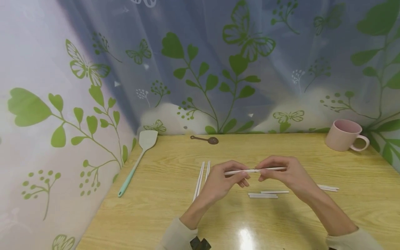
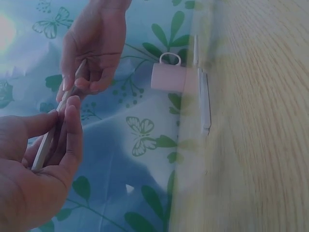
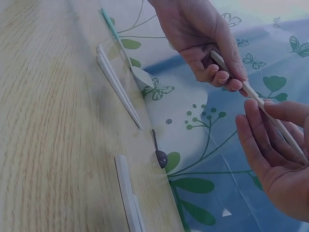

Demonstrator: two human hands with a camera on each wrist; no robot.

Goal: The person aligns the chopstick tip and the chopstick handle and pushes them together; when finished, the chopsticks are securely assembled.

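Work appears midway, since the person's left hand (image 1: pixel 218 180) and right hand (image 1: pixel 290 174) both pinch one slender white stick (image 1: pixel 251 171) raised above the pale wood-grain surface (image 1: pixel 150 218), where long white tapering sticks (image 1: pixel 198 182) and short white rods (image 1: pixel 263 196) lie, which of these are finished being unclear.

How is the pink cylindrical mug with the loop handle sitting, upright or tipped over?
Upright: in the head view, the pink mug stands on its base with its open mouth facing up.

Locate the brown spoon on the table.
In the head view, the brown spoon lies near the far edge of the table, right of the spatula and beyond the left hand.
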